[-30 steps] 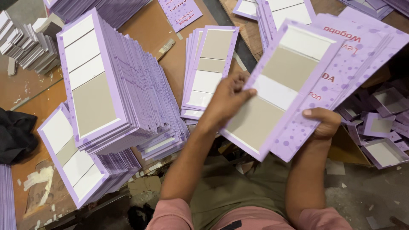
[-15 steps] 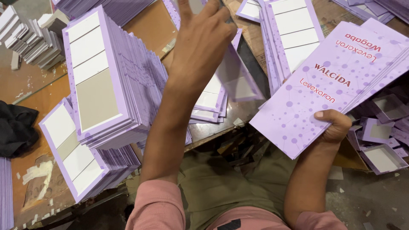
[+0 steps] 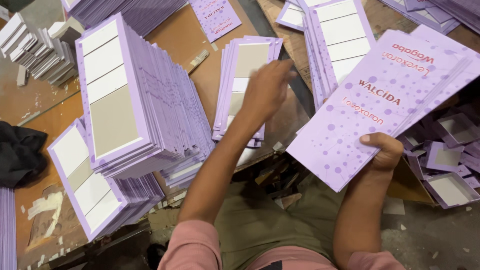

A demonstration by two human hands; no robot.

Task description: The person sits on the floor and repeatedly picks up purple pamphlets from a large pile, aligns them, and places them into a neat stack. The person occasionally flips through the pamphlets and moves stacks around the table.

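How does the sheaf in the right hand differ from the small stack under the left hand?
The right-hand sheaf shows its dotted purple printed face; the small stack lies with grey-and-white panels up. The sheaf is lifted and tilted in the right hand; the stack rests flat on the table under the left hand. Both have purple borders.

Far left we see a tall leaning stack of lilac covers (image 3: pixel 130 95), white and grey panels up, resting on a lower stack (image 3: pixel 95 185) nearer us. A black cloth (image 3: pixel 20 152) lies at the left edge. Small white and grey blocks (image 3: pixel 35 47) are piled at the far left corner. Near right, open lilac box trays (image 3: pixel 445 160) lie jumbled beside the brown table (image 3: pixel 175 30).
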